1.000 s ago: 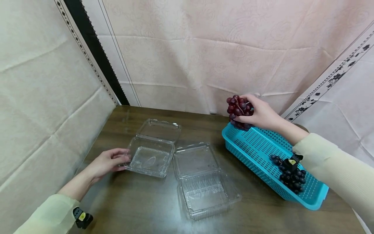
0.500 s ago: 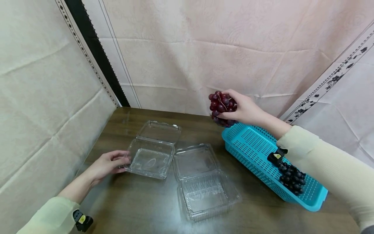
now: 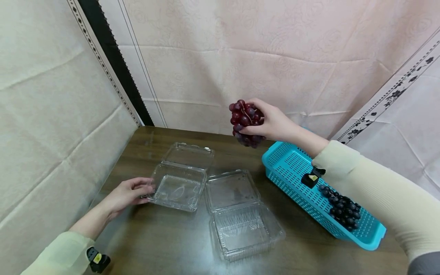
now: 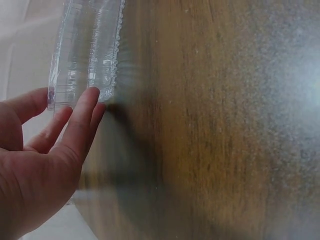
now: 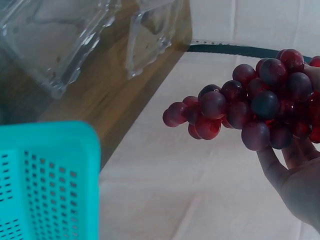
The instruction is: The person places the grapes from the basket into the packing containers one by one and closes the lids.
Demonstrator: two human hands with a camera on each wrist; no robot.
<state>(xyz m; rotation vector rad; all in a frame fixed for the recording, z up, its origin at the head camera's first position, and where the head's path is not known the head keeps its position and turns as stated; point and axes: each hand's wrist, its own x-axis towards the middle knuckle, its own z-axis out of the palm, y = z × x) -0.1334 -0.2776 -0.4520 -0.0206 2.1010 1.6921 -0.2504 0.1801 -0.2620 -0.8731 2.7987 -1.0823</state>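
My right hand (image 3: 271, 122) grips a bunch of dark red grapes (image 3: 245, 118), held in the air left of the blue basket's far end. In the right wrist view, the red grapes (image 5: 260, 102) hang in a long cluster from the fingers. On the table's left side, my left hand (image 3: 130, 193) holds the near left edge of an open-lidded clear plastic container (image 3: 178, 187). The left wrist view shows fingers on both sides of the clear container's (image 4: 95, 50) corner. A second clear container (image 3: 242, 225), lid open, stands to its right.
The blue perforated basket (image 3: 288, 187) stands on the right of the brown wooden table (image 3: 165, 240). A bunch of black grapes (image 3: 343, 210) lies in its near half. Pale cloths (image 3: 223, 68) hang behind and at the sides.
My right hand has carried the red grapes leftward and slightly up, away from over the basket. The left hand and both containers stay in place.
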